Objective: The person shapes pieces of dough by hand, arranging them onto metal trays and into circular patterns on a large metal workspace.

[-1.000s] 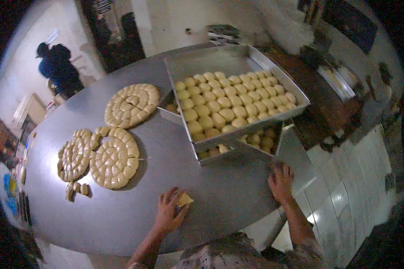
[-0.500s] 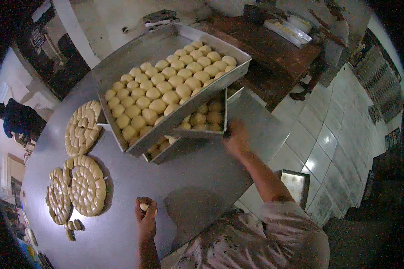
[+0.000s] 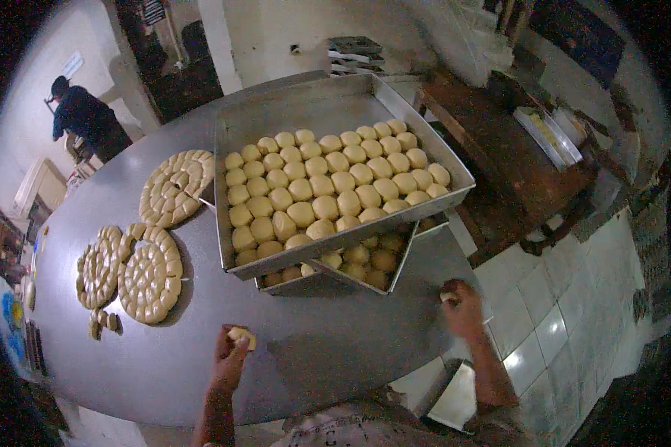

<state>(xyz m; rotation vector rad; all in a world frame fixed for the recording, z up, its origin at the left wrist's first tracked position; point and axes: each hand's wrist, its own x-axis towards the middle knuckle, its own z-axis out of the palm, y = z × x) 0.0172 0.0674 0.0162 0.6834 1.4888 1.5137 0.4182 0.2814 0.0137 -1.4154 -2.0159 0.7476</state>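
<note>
Pinched in my left hand is a small pale dough piece, held just above the metal table. My right hand is closed at the table's right edge. A small pale lump, seemingly dough, shows at its fingertips, mostly hidden by them. Between and beyond my hands, a large metal tray holds rows of round dough balls. It rests crosswise over other trays, and a lower tray with dough balls sticks out beneath its front side.
Left of the trays lie three flat rounds of cut dough, with loose dough bits near them. A wooden table stands at the far right, bearing a long tray. Another person is at the far left.
The view has swung right and levelled. My right hand has moved away from the trays' corner to the table's right edge. My left hand still holds its dough piece, now more visible.
</note>
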